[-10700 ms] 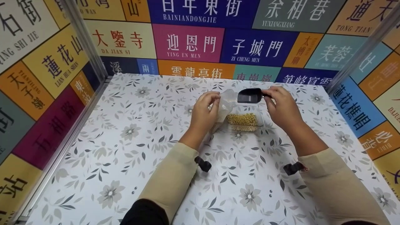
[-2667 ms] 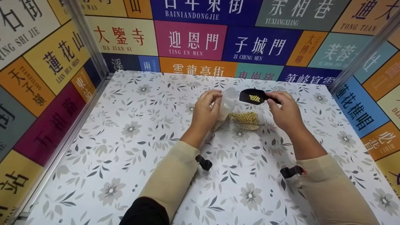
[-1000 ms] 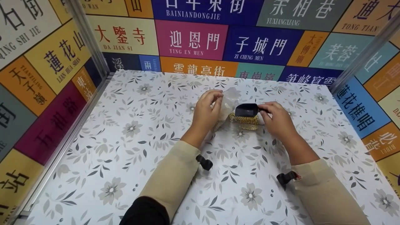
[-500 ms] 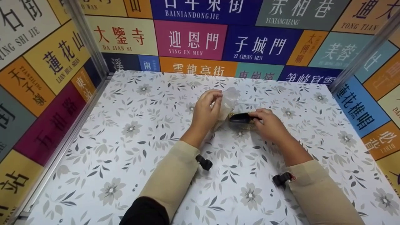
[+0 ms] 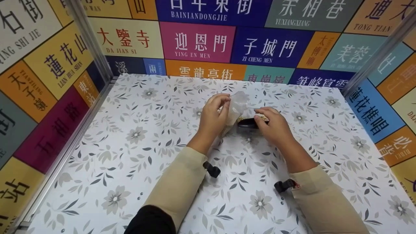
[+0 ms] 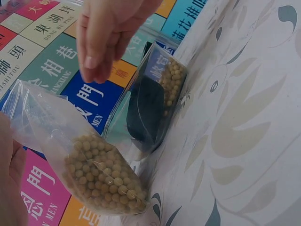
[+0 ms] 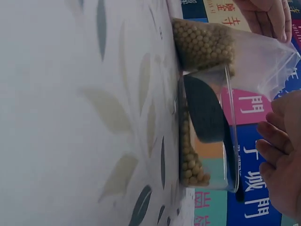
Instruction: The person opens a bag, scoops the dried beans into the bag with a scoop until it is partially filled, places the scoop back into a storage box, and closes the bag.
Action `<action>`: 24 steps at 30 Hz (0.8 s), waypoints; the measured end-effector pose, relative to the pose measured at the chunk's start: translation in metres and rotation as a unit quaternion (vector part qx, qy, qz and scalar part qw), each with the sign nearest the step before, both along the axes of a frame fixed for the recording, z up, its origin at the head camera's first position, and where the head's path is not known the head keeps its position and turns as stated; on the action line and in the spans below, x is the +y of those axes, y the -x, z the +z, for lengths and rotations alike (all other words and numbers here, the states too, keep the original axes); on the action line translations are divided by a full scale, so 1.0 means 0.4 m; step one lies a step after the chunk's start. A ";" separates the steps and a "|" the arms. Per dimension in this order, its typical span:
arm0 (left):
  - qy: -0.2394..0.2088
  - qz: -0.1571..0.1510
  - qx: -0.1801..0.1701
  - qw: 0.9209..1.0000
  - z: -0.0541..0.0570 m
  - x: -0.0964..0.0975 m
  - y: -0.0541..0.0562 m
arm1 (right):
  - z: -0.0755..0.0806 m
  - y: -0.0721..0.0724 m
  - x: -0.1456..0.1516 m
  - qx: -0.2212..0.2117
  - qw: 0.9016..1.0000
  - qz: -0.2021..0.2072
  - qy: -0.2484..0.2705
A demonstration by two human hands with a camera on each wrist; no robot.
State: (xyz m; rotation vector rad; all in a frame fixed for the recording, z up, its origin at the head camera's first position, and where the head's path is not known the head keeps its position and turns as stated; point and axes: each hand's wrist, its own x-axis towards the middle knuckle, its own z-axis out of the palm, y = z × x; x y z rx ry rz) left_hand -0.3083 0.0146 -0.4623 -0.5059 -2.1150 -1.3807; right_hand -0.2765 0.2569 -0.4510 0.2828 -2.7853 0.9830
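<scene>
My left hand [image 5: 213, 115] pinches the upper part of a clear plastic bag [image 5: 239, 104]. Soybeans [image 6: 103, 174] fill the bag's lower part, which rests on the table. Right beside it stands a clear rectangular container [image 7: 214, 162] with a layer of soybeans [image 7: 190, 165] on its bottom. A black scoop [image 7: 204, 108] lies in this container, its handle leaning over the rim at the right end. Just above the scoop is my right hand [image 5: 274, 125]. In the right wrist view its fingers are relaxed and apart from the scoop, holding nothing.
A white tablecloth [image 5: 136, 182] with grey flowers and leaves covers the table. Panels with printed signs [image 5: 196, 42] stand behind and at both sides, joined by metal posts [image 5: 92, 42]. Black straps [image 5: 212, 169] sit on both forearms.
The scoop, held over the container with some soybeans in it earlier, was then lowered into the container. My right hand has let go of it. The left hand keeps its place on the bag.
</scene>
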 end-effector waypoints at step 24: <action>-0.020 0.013 0.014 1.000 0.002 -0.007 0.000 | 0.035 -0.028 -0.232 0.012 0.978 -0.053 0.202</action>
